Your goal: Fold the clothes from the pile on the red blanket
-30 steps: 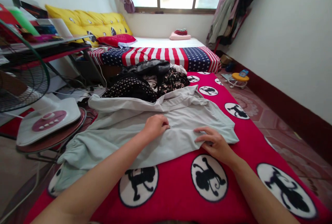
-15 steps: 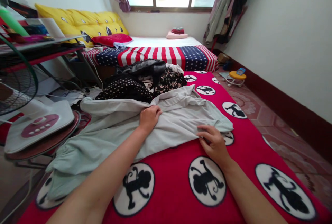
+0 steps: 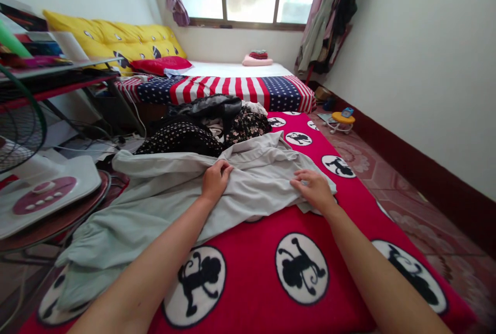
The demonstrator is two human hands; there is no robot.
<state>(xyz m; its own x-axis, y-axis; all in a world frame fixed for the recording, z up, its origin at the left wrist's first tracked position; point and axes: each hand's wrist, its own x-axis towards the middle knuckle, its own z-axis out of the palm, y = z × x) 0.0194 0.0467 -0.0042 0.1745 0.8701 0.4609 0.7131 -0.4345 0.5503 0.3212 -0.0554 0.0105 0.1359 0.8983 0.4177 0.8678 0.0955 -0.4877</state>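
Observation:
A pale grey garment point(image 3: 166, 194) lies spread across a red blanket point(image 3: 248, 282) printed with black monkeys in white circles. My left hand point(image 3: 215, 179) is closed on a fold of the garment near its middle. My right hand point(image 3: 314, 189) rests on the garment's right edge, fingers bent and pinching the cloth. Both forearms reach in from the bottom of the view.
A heap of dark clothes point(image 3: 205, 127) sits just behind the garment. Beyond it is a mattress point(image 3: 232, 86) with a stars-and-stripes sheet, yellow cushions point(image 3: 116, 40) and a red pillow point(image 3: 155, 64). A fan point(image 3: 19, 127) and its white base point(image 3: 42, 194) stand at left. A small yellow stool point(image 3: 340, 118) is at right.
My left hand moved up the garment and closed on a fold of it. My right hand shifted up along the right edge, bunching the cloth inward.

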